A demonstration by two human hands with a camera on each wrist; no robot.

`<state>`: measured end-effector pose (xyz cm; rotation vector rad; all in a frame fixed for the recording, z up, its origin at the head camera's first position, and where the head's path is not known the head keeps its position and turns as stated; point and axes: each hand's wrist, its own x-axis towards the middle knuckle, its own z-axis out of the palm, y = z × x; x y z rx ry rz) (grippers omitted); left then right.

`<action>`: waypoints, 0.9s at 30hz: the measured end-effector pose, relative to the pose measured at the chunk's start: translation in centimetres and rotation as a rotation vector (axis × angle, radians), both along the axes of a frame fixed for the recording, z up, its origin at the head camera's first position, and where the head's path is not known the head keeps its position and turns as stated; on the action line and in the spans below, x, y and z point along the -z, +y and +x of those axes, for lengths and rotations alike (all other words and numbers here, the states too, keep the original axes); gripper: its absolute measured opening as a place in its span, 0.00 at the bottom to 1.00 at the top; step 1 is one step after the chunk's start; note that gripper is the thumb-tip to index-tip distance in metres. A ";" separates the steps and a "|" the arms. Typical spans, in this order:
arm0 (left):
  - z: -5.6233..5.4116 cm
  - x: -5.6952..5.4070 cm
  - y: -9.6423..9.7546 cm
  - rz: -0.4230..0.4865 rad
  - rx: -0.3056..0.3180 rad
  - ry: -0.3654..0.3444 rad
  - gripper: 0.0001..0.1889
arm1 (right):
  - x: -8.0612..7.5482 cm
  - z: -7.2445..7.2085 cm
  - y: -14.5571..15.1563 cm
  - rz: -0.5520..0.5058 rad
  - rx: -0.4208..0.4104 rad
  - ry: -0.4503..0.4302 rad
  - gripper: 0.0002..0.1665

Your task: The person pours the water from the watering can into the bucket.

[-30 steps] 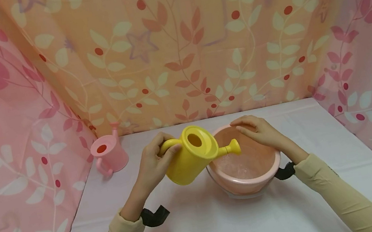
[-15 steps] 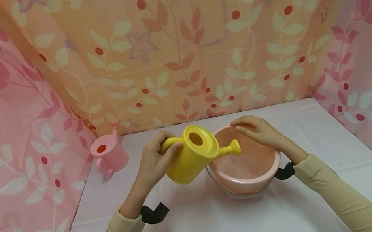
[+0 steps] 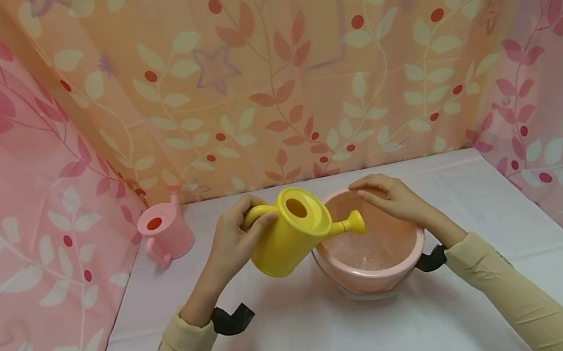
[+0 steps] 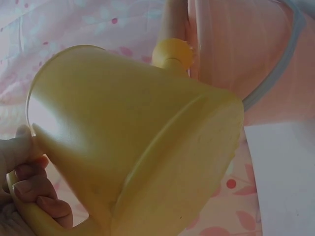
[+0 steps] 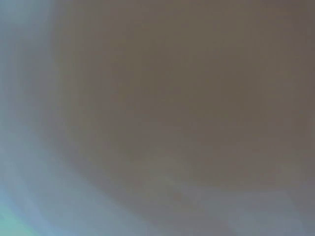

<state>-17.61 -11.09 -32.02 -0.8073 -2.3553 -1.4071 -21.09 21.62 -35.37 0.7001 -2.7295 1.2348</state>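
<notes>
My left hand grips the handle of a yellow watering can, tilted so its spout reaches over a pink bucket. Glints like rippling water show inside the bucket. In the left wrist view, curled fingers wrap the handle, and the can's body fills the middle. Relaxed, nearly straight fingers of my right hand rest on the bucket's far right rim, the thumb toward the inside. The right wrist view is too blurred to read.
A pink watering can stands at the table's back left. A grey bail handle hangs along the bucket's outside. Patterned cloth closes in the back and both sides of the white table.
The yellow watering can and my left hand have risen very slightly, the spout staying over the bucket. My right hand and the bucket look unchanged.
</notes>
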 end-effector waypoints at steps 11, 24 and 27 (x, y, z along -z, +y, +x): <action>-0.2 -0.3 0.1 -0.019 0.004 -0.007 0.07 | -0.1 0.0 -0.1 -0.004 0.001 -0.013 0.17; -0.4 -0.7 0.2 -0.033 0.022 -0.010 0.07 | 0.0 -0.1 0.0 -0.002 0.000 -0.016 0.17; -0.4 -0.6 0.1 -0.039 0.014 -0.014 0.07 | 0.0 -0.1 0.0 -0.003 -0.004 -0.013 0.17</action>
